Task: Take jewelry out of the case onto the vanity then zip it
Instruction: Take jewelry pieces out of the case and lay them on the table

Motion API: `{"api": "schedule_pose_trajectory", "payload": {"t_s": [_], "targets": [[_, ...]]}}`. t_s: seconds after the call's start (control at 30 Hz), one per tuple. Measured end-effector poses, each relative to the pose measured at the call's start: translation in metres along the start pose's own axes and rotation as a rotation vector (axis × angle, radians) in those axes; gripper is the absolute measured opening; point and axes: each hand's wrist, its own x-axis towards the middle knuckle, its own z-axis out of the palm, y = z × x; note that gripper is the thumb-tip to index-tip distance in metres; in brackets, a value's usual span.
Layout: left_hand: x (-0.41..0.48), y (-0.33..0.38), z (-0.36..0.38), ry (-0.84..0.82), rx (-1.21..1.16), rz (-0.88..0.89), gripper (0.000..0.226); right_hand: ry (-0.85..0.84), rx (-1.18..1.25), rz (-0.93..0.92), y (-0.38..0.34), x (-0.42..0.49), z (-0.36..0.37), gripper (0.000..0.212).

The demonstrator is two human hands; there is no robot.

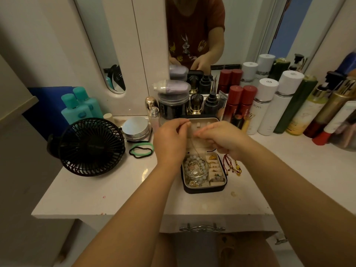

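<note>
Left hand (pixel 170 140) and right hand (pixel 221 139) each pinch the upper end of a thin chain (pixel 193 149) between thumb and fingertips. The chain hangs into the open black jewelry case (pixel 204 189), which holds a pale bead bracelet (pixel 194 166). Red cord bracelets (pixel 231 164) lie just right of the case on the vanity (pixel 115 189).
</note>
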Motion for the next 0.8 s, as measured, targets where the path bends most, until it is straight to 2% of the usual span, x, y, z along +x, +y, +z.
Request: {"api": "schedule_pose_trajectory", "payload": {"t_s": [0.1, 0.2, 0.23, 0.37, 0.5, 0.63, 0.7, 0.8], "targets": [[-0.002, -0.001, 0.0, -0.006, -0.044, 0.0, 0.015, 0.042, 0.218, 0.098, 0.002, 0.009, 0.014, 0.025], [-0.005, -0.004, 0.0, -0.024, -0.051, 0.028, 0.015, 0.035, 0.488, 0.156, -0.003, 0.014, 0.021, 0.011], [-0.006, -0.005, 0.0, -0.027, -0.044, 0.043, 0.015, 0.037, 0.562, 0.168, -0.005, 0.015, 0.022, 0.013], [-0.007, -0.008, -0.001, -0.056, -0.023, 0.047, 0.016, 0.079, 0.659, 0.179, -0.011, 0.017, 0.025, 0.019], [-0.007, -0.009, 0.0, -0.064, 0.008, 0.039, 0.017, 0.1, 0.635, 0.127, -0.015, 0.02, 0.028, 0.014], [-0.009, -0.012, -0.004, -0.066, 0.057, 0.1, 0.015, 0.008, 0.49, 0.105, -0.016, 0.021, 0.027, 0.016], [-0.01, -0.014, -0.006, -0.07, 0.064, 0.124, 0.014, -0.021, 0.307, 0.082, -0.017, 0.018, 0.02, 0.012], [-0.011, -0.015, -0.009, -0.069, 0.065, 0.098, 0.016, 0.016, -0.05, 0.018, -0.02, 0.011, 0.007, 0.026]]}}
